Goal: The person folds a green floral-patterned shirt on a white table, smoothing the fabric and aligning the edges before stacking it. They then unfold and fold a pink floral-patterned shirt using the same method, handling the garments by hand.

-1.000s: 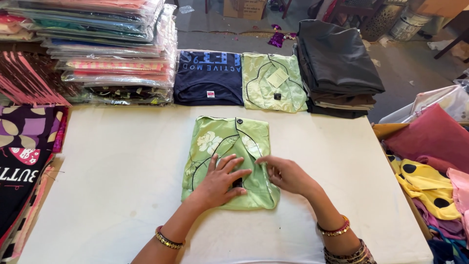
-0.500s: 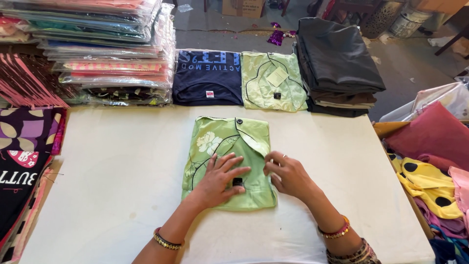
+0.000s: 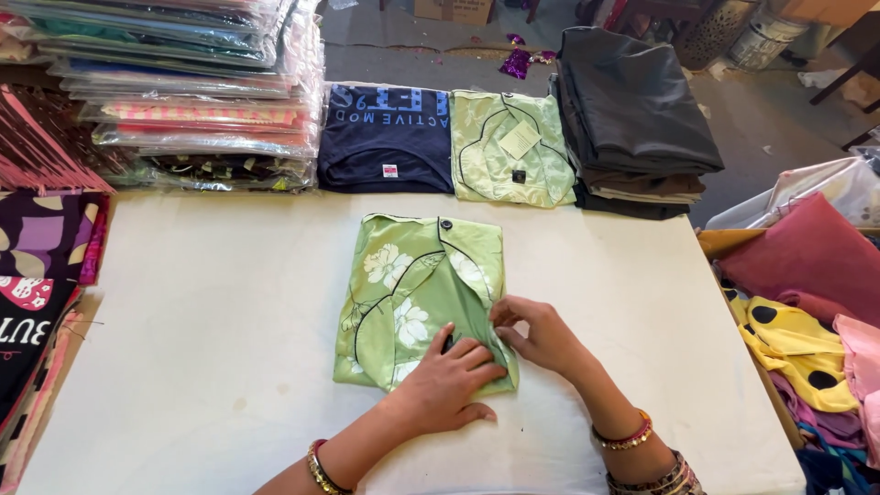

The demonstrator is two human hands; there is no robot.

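A folded light green garment with white flowers and dark piping lies in the middle of the white table. My left hand rests flat on its near right corner, fingers spread. Just to the right, my right hand pinches the garment's right edge between thumb and fingers. Both wrists wear bangles.
Along the far edge lie a navy folded shirt, another green folded garment and a dark grey stack. Plastic-wrapped stacks fill the far left. Patterned clothes hang at the left edge, and a heap of coloured clothes sits right.
My left hand has slid down toward the garment's near right corner. My right hand has moved inward and closed on the right edge of the garment.
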